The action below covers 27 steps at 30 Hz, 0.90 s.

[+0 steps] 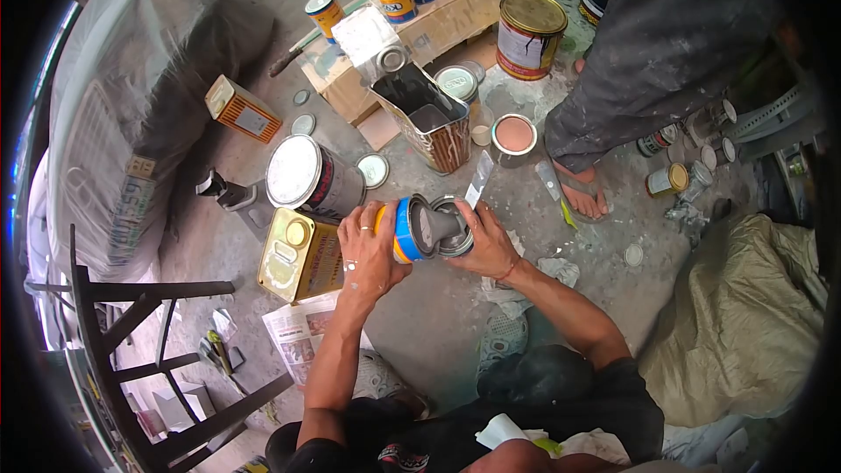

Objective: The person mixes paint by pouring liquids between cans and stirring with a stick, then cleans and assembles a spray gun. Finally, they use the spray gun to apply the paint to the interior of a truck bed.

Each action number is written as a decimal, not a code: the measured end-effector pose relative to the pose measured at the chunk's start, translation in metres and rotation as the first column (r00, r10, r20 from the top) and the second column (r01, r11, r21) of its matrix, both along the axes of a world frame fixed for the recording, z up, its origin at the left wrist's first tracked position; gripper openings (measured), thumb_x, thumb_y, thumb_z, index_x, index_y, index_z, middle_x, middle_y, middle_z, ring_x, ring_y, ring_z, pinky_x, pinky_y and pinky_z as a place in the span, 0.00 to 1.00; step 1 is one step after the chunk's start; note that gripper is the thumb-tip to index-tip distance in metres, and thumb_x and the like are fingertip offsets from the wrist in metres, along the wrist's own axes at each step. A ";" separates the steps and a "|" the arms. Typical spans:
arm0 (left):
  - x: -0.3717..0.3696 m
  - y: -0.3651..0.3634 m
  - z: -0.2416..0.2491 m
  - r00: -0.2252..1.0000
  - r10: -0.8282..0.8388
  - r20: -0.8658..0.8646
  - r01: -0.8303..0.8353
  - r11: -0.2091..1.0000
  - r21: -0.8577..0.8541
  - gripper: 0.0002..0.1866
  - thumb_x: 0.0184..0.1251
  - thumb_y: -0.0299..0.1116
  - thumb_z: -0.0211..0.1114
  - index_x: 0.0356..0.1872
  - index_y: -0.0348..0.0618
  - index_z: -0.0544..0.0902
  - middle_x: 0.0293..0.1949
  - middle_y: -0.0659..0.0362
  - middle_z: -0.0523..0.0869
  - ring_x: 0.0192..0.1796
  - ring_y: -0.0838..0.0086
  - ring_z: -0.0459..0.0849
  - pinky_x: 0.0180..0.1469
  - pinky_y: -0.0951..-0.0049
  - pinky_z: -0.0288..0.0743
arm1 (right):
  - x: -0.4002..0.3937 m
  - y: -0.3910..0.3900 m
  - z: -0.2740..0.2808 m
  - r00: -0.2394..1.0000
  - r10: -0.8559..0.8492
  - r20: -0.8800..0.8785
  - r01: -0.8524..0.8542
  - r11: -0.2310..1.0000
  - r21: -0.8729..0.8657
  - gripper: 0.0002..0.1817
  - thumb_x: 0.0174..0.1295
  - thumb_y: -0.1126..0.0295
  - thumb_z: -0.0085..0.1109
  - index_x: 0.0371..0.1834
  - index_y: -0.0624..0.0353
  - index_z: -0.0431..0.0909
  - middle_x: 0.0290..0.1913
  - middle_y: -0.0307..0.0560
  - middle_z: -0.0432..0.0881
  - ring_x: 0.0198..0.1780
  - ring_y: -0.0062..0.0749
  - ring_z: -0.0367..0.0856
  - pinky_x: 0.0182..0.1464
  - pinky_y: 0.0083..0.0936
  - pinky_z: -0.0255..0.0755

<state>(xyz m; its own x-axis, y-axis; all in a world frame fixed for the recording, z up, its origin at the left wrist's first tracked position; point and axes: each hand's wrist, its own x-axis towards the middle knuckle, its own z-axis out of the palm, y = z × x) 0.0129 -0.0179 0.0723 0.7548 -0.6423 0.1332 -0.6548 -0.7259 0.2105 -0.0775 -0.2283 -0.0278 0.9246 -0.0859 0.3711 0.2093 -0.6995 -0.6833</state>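
My left hand [371, 250] is closed around a blue and yellow paint can [406, 229], tipped over to the right. Thick grey paint [445, 225] runs from its mouth into a second open metal can [456, 245]. That second can is in the grip of my right hand [487, 250], its mouth turned toward the first. A putty knife [479, 179] with a paint-smeared blade sticks up by my right thumb; its lower end is hidden. Just left of my left hand stands a gold rectangular tin [291, 250].
Beyond my hands stand a large white-lidded can [295, 169], an open square tin [431, 121] and a can of pinkish paint [514, 134]. Another person's bare foot [583, 191] is at the right. A dark metal frame [131, 368] stands at lower left.
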 end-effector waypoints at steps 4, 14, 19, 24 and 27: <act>0.004 0.003 -0.014 0.998 0.007 -0.067 -0.017 0.987 -0.158 0.56 0.29 0.35 0.83 0.70 0.44 0.68 0.65 0.49 0.76 0.67 0.50 0.73 0.69 0.51 0.64 | -0.004 -0.002 -0.001 0.998 -0.045 -0.037 0.047 0.997 0.054 0.61 0.38 0.61 0.84 0.78 0.58 0.55 0.59 0.64 0.73 0.60 0.59 0.76 0.61 0.45 0.73; 0.002 0.005 -0.078 0.792 -0.018 -0.611 -0.369 0.783 -0.501 0.59 0.31 0.41 0.88 0.71 0.35 0.64 0.59 0.47 0.82 0.64 0.57 0.81 0.66 0.60 0.74 | 0.003 -0.039 0.069 0.996 -0.070 0.058 0.070 0.997 -0.010 0.63 0.35 0.65 0.86 0.77 0.62 0.55 0.58 0.59 0.76 0.58 0.53 0.78 0.60 0.42 0.72; -0.014 -0.012 -0.100 0.722 -0.217 -0.657 -0.375 0.675 -0.635 0.61 0.31 0.42 0.89 0.71 0.35 0.63 0.61 0.50 0.82 0.65 0.62 0.80 0.67 0.63 0.73 | 0.014 -0.049 0.117 0.999 0.035 0.001 -0.034 0.970 -0.240 0.58 0.36 0.66 0.83 0.76 0.55 0.61 0.65 0.66 0.70 0.64 0.63 0.72 0.64 0.48 0.70; -0.018 -0.020 -0.095 0.751 -0.209 -0.626 -0.326 0.707 -0.627 0.63 0.32 0.44 0.87 0.73 0.35 0.60 0.63 0.47 0.80 0.66 0.55 0.79 0.68 0.61 0.72 | 0.025 -0.047 0.145 0.974 0.225 -0.017 -0.202 0.837 -0.509 0.55 0.36 0.65 0.83 0.75 0.49 0.66 0.69 0.68 0.65 0.69 0.69 0.66 0.71 0.58 0.60; -0.012 -0.018 -0.090 0.795 -0.227 -0.562 -0.262 0.707 -0.657 0.61 0.31 0.44 0.88 0.72 0.37 0.63 0.63 0.48 0.80 0.67 0.58 0.79 0.69 0.60 0.72 | 0.028 -0.046 0.150 0.958 0.279 -0.062 -0.260 0.759 -0.597 0.48 0.37 0.67 0.81 0.69 0.47 0.71 0.69 0.66 0.66 0.70 0.67 0.65 0.71 0.60 0.59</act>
